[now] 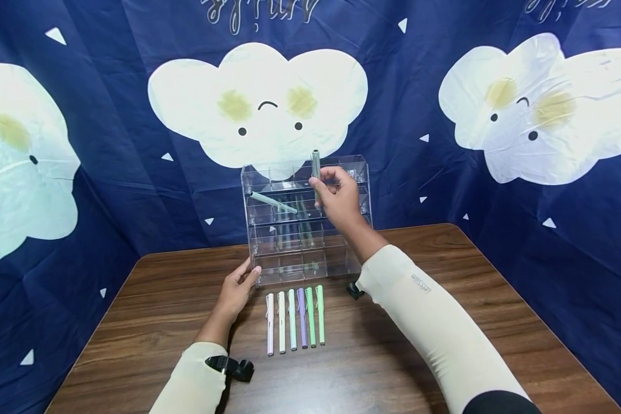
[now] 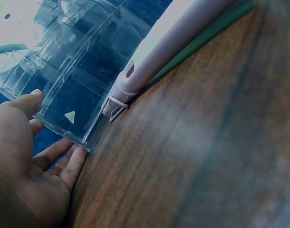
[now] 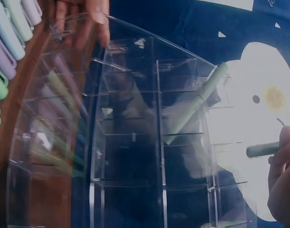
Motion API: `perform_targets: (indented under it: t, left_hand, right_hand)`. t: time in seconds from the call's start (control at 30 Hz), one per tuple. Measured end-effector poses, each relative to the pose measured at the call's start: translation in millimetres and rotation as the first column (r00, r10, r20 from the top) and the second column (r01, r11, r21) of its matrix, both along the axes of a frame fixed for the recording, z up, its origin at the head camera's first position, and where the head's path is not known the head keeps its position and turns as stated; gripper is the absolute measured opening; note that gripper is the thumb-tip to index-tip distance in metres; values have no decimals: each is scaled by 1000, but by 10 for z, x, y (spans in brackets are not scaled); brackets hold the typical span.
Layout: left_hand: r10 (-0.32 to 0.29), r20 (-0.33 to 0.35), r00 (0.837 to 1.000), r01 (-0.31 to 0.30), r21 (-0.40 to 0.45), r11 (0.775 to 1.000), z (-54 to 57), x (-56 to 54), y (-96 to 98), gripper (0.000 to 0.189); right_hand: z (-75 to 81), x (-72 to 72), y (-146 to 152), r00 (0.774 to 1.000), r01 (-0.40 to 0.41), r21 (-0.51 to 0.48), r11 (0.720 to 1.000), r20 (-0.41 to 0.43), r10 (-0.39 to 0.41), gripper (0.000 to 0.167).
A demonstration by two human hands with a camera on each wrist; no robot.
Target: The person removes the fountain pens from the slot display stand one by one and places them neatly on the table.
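A clear plastic display rack (image 1: 287, 244) with tiered compartments stands at the back of the table. My left hand (image 1: 238, 287) grips its lower left corner, the thumb (image 2: 30, 103) on one side of the panel and the fingers on the other. Above the upper tiers, my right hand (image 1: 340, 192) pinches a dark grey-green pen (image 1: 315, 163), held upright between thumb and fingers. A pale green pen (image 1: 273, 202) leans at a slant in an upper tier on the left, also visible through the plastic as a green pen (image 3: 197, 104) in the right wrist view.
In front of the rack lie several clip pens side by side: a pink pen (image 1: 270, 325), a cream pen, a light blue pen, a purple pen (image 1: 302, 319) and two green pens. Behind the wooden table (image 1: 150, 322) hangs a blue cloth (image 1: 393, 115) with white clouds.
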State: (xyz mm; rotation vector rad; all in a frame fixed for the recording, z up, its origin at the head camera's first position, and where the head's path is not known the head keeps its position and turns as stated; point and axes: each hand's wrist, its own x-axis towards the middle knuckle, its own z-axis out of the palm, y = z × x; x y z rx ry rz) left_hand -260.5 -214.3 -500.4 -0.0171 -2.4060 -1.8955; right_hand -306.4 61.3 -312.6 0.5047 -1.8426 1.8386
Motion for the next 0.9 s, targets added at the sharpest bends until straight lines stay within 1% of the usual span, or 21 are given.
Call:
perform_targets:
  t: [0.17, 0.23, 0.47, 0.6, 0.7, 0.9]
  left_hand:
    - [1, 0, 1000, -1, 15, 1000, -7, 6, -9, 60]
    - [4, 2, 1000, -4, 16, 1000, -8, 9, -12, 60]
    - [-3, 12, 1000, 3, 26, 1000, 2, 10, -13, 61]
    - [4, 18, 1000, -4, 4, 1000, 6, 13, -27, 61]
    - [-1, 21, 1000, 1, -21, 1000, 4, 1, -33, 62]
    - [-14, 27, 1000, 14, -13, 1000, -8, -19, -20, 62]
  right_hand:
    - [-129, 78, 66, 997, -66, -8, 998, 48, 66, 18]
    - [-174, 111, 90, 995, -80, 1, 997, 65, 80, 18]
    - [-301, 233, 150, 992, -60, 34, 998, 111, 56, 20]
    - [-390, 282, 173, 985, -75, 53, 996, 158, 66, 21]
    - [-461, 313, 200, 980, -88, 57, 994, 183, 77, 22]
    - [-583, 387, 294, 966, -99, 38, 994, 245, 87, 25]
